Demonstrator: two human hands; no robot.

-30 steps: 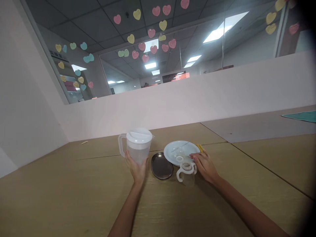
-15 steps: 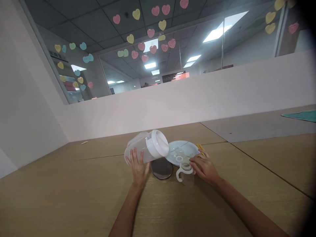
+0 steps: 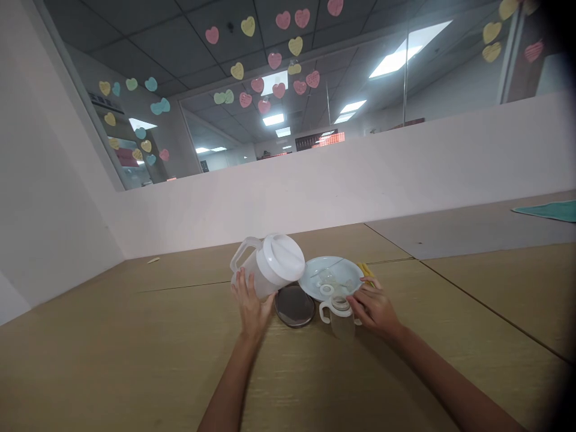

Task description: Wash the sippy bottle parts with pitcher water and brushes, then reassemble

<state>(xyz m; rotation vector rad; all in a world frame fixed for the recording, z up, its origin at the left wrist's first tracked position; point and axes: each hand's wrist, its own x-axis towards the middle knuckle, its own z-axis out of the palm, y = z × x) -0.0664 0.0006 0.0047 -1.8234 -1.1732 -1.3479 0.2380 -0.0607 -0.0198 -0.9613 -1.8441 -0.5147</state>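
Pitcher (image 3: 272,265) tilts beside the tray (image 3: 294,307), the left hand (image 3: 252,309) clamped around its body, fingers apart, seemingly for support. At the bottle (image 3: 342,324), the right hand (image 3: 377,311) bends its fingers, perhaps steadying it; whether they grip, I cannot tell.

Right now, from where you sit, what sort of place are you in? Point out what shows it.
Probably an office or classroom: pastel heart-shaped paper notes dot a large glass panel, with bright rectangular ceiling lights showing in it above a wide wood-coloured tabletop.
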